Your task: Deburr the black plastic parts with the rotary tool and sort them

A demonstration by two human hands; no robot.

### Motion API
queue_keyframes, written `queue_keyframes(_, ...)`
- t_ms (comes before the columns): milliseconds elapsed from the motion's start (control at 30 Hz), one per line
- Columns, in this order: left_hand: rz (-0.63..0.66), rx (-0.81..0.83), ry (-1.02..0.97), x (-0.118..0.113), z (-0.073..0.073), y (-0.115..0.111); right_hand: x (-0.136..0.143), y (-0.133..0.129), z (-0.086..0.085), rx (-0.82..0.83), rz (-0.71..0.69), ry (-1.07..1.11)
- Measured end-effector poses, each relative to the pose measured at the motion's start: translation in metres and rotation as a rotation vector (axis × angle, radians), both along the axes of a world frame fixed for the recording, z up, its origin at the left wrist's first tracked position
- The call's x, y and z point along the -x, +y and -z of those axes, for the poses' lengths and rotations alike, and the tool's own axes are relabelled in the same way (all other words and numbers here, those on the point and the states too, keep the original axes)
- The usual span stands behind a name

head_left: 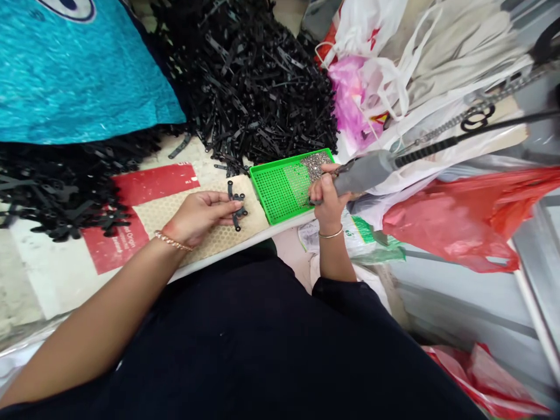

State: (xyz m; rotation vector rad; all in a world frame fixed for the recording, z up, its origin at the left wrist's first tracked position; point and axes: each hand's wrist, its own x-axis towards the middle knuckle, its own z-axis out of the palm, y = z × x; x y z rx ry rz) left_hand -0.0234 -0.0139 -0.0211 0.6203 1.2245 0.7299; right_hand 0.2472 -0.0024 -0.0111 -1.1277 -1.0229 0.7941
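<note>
Pinched between the thumb and fingers of my left hand (pixel 203 214) is a small black plastic part (pixel 237 217), over a honeycomb-patterned beige pad (pixel 161 211). My right hand (pixel 328 197) grips a grey power screwdriver (pixel 365 173), whose black cord runs off to the upper right. The driver's tip is too small to make out. Beneath and beside that hand lies a green perforated tray (pixel 272 189), with small metal screws (pixel 315 165) heaped at its far right end.
Black plastic pieces (pixel 262 81) form a large pile behind the tray. A blue bag (pixel 83 76) covers the upper left. To the right are a red plastic bag (pixel 464 221), white and pink bags, and a metal spring (pixel 459 118) above the cord.
</note>
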Motion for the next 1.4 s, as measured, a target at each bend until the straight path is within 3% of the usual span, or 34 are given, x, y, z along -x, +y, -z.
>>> queue_keyframes(333, -0.028, 0.054, 0.057, -0.005, -0.011, 0.0, -0.003, -0.009, 0.0, 0.035, 0.049, 0.003)
queue_keyframes(533, -0.023, 0.048, 0.056, -0.004, -0.008, 0.0, -0.004, -0.008, 0.0, 0.017, 0.079, -0.005)
queue_keyframes(867, 0.003, 0.022, 0.017, 0.0, -0.003, 0.0, 0.001, -0.003, 0.004, -0.003, 0.004, -0.011)
queue_keyframes(1167, -0.033, 0.053, 0.055, -0.006, -0.012, 0.0, 0.001, 0.0, 0.013, 0.029, -0.023, 0.022)
queue_keyframes(1400, 0.017, 0.049, 0.027, -0.004, -0.019, -0.001, 0.002, -0.001, 0.014, -0.008, -0.051, 0.09)
